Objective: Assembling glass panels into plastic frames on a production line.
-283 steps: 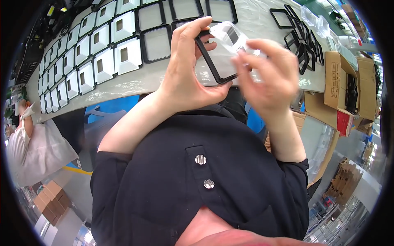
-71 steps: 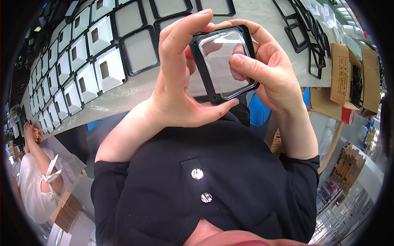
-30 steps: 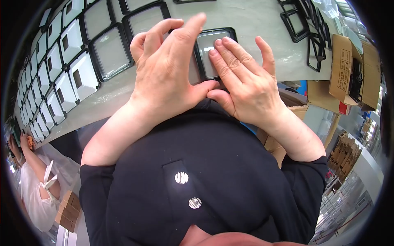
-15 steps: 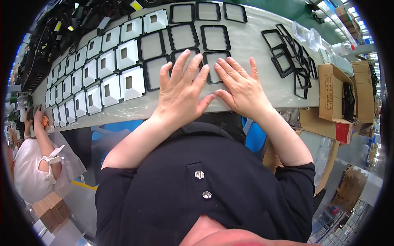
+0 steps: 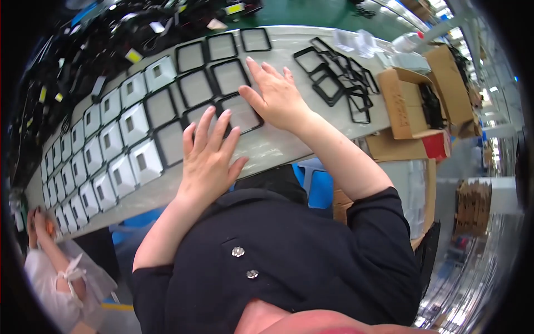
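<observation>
My left hand (image 5: 208,158) is open, palm down, with its fingers spread over the near row of black rectangular frames. Its fingertips lie across one frame there, and I cannot tell whether they press on it. Farther out and to the right, my right hand (image 5: 275,97) is also open and holds nothing. It hovers beside the right end of the middle row, next to a black frame (image 5: 247,130). Left of these frames, several white panels (image 5: 134,123), each with a small dark square window, sit in rows on the table (image 5: 278,147).
A loose heap of black frames (image 5: 329,89) lies right of my right hand. Beyond it are clear plastic pieces (image 5: 356,42) and an open cardboard box (image 5: 397,106). Dark cables and parts (image 5: 72,67) pile up at the far left. Another person's hand (image 5: 39,222) is at the left table end.
My hands, close together before, have drawn apart. The right one has moved outward and right of the frame it was over. The whole view has swung, so the table sits tilted and farther left.
</observation>
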`<act>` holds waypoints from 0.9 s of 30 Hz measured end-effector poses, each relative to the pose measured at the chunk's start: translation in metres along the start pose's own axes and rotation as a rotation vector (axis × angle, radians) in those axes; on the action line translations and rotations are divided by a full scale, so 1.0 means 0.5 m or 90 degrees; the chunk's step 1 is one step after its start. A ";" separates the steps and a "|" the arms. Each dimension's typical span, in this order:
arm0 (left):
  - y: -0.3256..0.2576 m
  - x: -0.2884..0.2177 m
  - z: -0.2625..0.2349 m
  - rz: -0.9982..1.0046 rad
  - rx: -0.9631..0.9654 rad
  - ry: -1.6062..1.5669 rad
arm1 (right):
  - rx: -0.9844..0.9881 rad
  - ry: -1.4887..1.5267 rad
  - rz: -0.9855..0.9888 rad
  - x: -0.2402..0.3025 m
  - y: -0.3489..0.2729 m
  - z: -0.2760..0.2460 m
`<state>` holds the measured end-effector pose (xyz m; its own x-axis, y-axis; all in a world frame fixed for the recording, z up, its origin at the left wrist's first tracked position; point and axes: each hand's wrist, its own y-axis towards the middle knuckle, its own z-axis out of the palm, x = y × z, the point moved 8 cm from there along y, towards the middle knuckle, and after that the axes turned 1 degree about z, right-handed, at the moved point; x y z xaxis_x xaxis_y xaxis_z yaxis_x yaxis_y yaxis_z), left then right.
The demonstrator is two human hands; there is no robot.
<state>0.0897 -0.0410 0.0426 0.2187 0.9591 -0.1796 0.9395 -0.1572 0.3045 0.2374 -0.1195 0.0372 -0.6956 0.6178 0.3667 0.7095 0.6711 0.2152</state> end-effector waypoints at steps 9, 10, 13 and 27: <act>-0.007 -0.007 -0.012 0.028 -0.066 -0.027 | -0.174 -0.221 0.343 -0.504 0.092 -0.253; -0.005 -0.005 -0.010 0.024 -0.066 -0.025 | -0.172 -0.220 0.339 -0.525 0.096 -0.252; -0.003 0.001 -0.010 0.009 -0.083 -0.038 | -0.078 -0.269 0.448 -0.566 0.100 -0.232; -0.011 0.006 -0.020 0.008 -0.135 -0.070 | -0.247 -0.102 0.324 -0.518 0.092 -0.279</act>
<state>0.0826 -0.0349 0.0498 0.2682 0.9244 -0.2711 0.8625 -0.1051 0.4951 0.4662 -0.3057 0.0782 -0.2501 0.8922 0.3761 0.9227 0.1018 0.3719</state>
